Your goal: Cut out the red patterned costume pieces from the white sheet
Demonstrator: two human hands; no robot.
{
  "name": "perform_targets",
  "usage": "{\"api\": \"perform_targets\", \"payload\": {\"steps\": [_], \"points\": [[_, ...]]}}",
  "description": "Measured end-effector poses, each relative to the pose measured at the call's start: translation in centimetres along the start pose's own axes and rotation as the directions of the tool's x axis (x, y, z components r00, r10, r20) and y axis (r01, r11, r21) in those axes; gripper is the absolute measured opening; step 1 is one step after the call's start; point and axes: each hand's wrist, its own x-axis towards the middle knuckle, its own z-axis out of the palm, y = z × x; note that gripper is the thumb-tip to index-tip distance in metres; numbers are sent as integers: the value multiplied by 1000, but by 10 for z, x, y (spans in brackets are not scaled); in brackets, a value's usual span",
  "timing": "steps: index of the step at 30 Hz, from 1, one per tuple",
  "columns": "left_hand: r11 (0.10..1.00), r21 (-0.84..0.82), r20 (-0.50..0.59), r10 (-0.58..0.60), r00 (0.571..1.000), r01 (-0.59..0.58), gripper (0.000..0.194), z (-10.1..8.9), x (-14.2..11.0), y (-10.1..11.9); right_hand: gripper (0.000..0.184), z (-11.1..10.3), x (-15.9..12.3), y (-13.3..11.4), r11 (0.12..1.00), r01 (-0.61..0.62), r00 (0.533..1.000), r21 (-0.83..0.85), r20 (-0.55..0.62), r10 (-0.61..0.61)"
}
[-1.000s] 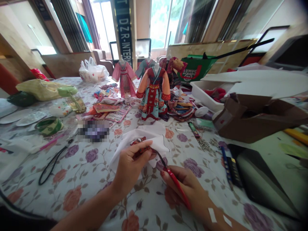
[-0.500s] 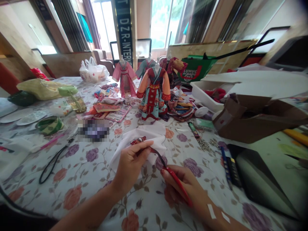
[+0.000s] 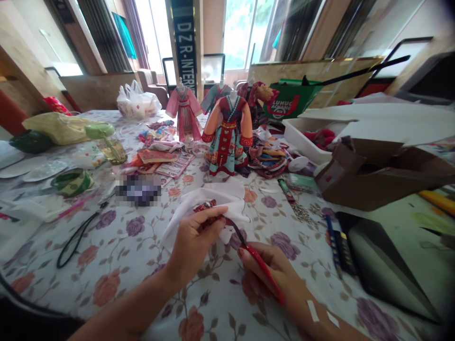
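Note:
My left hand point(image 3: 195, 241) pinches a small piece of red patterned fabric point(image 3: 205, 205) between thumb and fingers. My right hand point(image 3: 266, 270) is wrapped round a red-handled tool point(image 3: 263, 270) with a slim, dark, curved front end. That end runs up to the left fingertips, where its point is hidden at the fabric. Under and behind my left hand lies a crumpled white cloth point(image 3: 181, 208). A doll's dress point(image 3: 228, 137) with orange sleeves and a red front panel stands on a form beyond the cloth.
Other small dresses, one of them pink point(image 3: 184, 113), stand behind. Folded fabric pieces point(image 3: 156, 156) lie left of them. At right are a cardboard box point(image 3: 377, 184), pens point(image 3: 332, 241) and a dark tablet point(image 3: 384, 265). A black strap point(image 3: 76, 241) and a green tape roll point(image 3: 72, 182) lie left.
The view has shifted very slightly. Both hands keep nearly the same pose, with the curved tool still at the left fingertips.

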Motion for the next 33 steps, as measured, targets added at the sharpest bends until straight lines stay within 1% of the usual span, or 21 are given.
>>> {"api": "perform_targets", "payload": {"steps": [3,12,18,23,27,33], "points": [[1000,8,-7,0,1000,1,24,0,0,0,40,1,-1,0,1000,-10,1000,4,-8,10],[1000,-8,-5,1,1000,-1,24,0,1,-1,40,1,-2,-3,1000,-14,1000,-13,17,14],[1000,4,15,10,1000,-10,26,1,0,0,42,1,-2,-2,1000,15,1000,-5,17,-15],[999,-3,21,44,999,-44,25,0,0,0,42,-1,-2,3,999,36,999,21,14,-36],[1000,4,-15,6,1000,-6,25,0,0,-2,41,-2,-2,4,999,40,999,16,16,-40],[998,-62,-44,-25,999,22,25,1,1,-4,41,-2,-1,2,999,31,999,17,11,-31]]}}
